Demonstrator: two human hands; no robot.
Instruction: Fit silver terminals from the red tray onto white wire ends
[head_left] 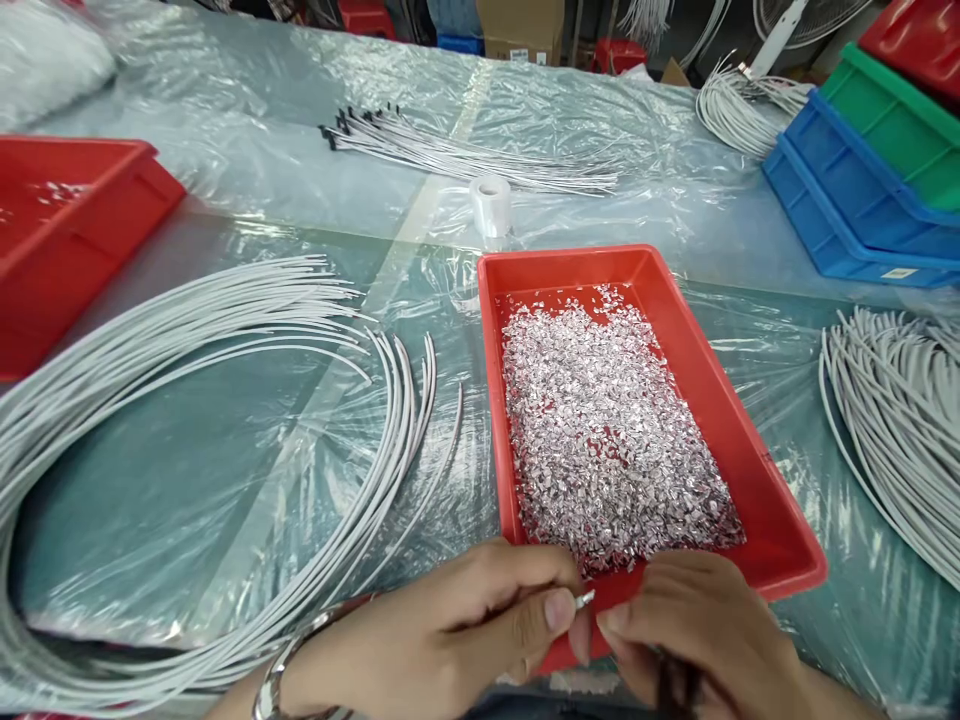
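Note:
My left hand (465, 625) pinches a white cable between thumb and forefinger, its short stripped, silvery tip (586, 599) sticking out to the right. Close beside that tip, my right hand (697, 620) is closed, its thumb pointing toward it. A dark object (673, 688) shows partly beneath the right fingers; its kind is hidden. Both hands are over the near edge of a red tray (491, 400), which holds a thick layer of small shiny foil scraps (615, 430). To the left, a large loop of white cables (187, 310) lies on the table.
A roll of clear tape (491, 205) stands behind the tray. Farther back lies a bundle of thin cables with black ends (465, 155). Another red bin (67, 240) is at left, stacked blue bins (862, 210) at right. Coiled cables (900, 420) rest on the plastic-covered table (225, 460).

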